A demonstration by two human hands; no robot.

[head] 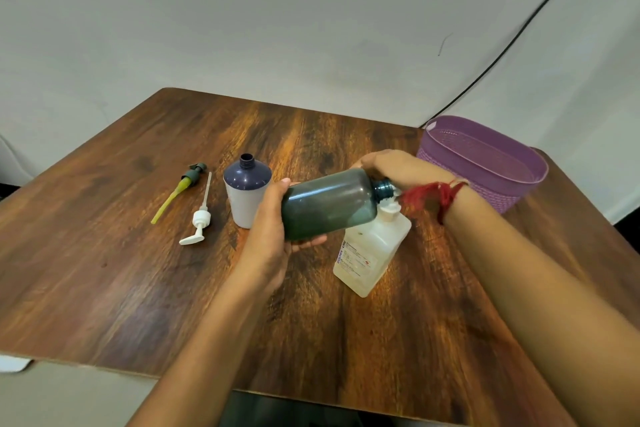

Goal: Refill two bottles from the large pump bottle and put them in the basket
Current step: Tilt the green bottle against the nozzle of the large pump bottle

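In the middle of the frame the person's left hand (273, 229) grips the base of a dark green translucent plastic bottle (329, 204) — thumb on top, fingers curled underneath. The green bottle is held in the air, lying nearly on its side. Its open threaded neck points right, just above the white pump head of a large milky-white squarish plastic pump bottle (372, 253). The pump bottle stands on the brown wood-grain table (138, 270), right of centre.

The right hand (391, 166) arches over the green bottle's shoulder and neck. Its fingertips are hidden behind the bottle, so I cannot tell whether they hold the neck or press the pump. A red thread band (433, 194) is tied round that wrist.

Left of centre, a short white bottle with a dark navy shoulder (246, 198) stands upright and uncapped. Further left two loose pumps lie near each other: a white pump with a dip tube (198, 220) and a dark green pump with a yellowish tube (183, 184). At the table's right edge — behind the right wrist — stands an oval purple woven-pattern plastic basket (485, 163).
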